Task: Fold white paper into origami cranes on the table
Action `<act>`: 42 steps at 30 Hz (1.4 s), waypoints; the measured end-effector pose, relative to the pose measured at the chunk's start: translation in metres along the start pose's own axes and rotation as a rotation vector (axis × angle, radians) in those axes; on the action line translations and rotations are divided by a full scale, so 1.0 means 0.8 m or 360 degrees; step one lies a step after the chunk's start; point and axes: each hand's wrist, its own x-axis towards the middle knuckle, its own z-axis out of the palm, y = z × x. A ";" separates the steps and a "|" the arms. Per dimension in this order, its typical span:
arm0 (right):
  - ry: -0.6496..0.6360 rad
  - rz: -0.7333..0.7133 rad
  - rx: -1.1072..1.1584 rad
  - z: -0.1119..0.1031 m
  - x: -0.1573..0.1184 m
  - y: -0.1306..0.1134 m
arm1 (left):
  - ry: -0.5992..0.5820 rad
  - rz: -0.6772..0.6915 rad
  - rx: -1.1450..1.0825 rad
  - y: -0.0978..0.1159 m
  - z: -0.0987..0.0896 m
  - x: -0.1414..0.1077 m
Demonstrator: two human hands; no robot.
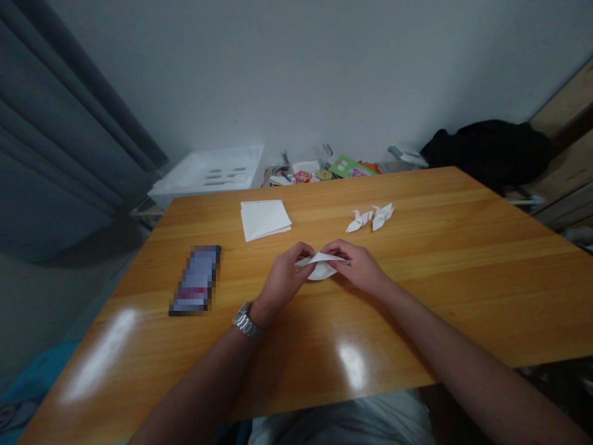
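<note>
A partly folded sheet of white paper [323, 269] is held between both hands, just above the middle of the table. My left hand [288, 275], with a metal watch [248, 321] on its wrist, pinches the paper's left side between thumb and fingers. On the right side my right hand [359, 266] grips it the same way, fingers curled behind. Parts of the folds are hidden by the fingers. Beyond my right hand stand two white paper cranes, one [359, 221] left of the other [382, 216].
Lined loose paper sheets [265, 220] lie at the back left of the wooden table [417, 309]. A phone [195, 280], blurred out, lies on the left. Behind the table's far edge are a white plastic tray [208, 173], a green booklet [349, 167] and a black cloth bundle [491, 151].
</note>
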 end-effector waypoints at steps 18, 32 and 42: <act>0.0022 0.0014 -0.0020 0.004 -0.002 -0.004 | 0.0127 -0.0012 -0.0152 0.009 0.004 0.000; 0.0048 0.0061 -0.0027 0.007 -0.001 0.002 | 0.0101 0.0142 0.0284 0.007 0.002 0.000; -0.0045 0.0088 -0.0087 0.002 -0.004 -0.003 | -0.0101 0.0273 0.0782 0.009 -0.011 -0.002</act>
